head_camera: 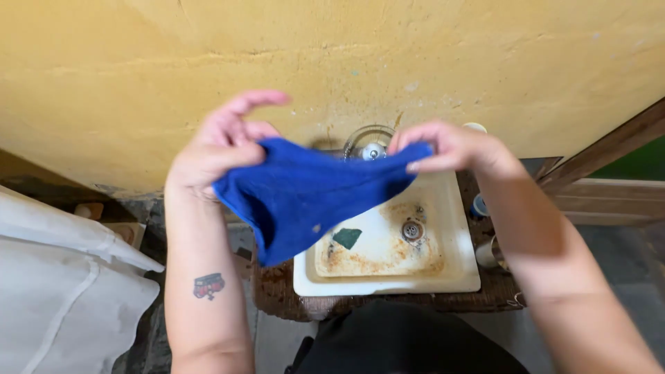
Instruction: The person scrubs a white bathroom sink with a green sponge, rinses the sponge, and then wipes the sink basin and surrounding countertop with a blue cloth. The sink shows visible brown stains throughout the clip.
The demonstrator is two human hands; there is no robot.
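A blue cloth (305, 194) hangs stretched between my two hands above a small white sink (460, 273). My left hand (218, 145) pinches the cloth's left corner, thumb over the fabric and fingers raised. My right hand (450, 147) pinches the right corner between thumb and fingers. The cloth sags in the middle and covers the sink's left part.
The sink basin is stained brown around its drain (413, 230) and holds a small green scrap (347, 237). A metal tap (370, 147) sticks out from the yellow wall (346, 55). White fabric (62, 291) lies at the left. Small cups (480, 206) stand right of the sink.
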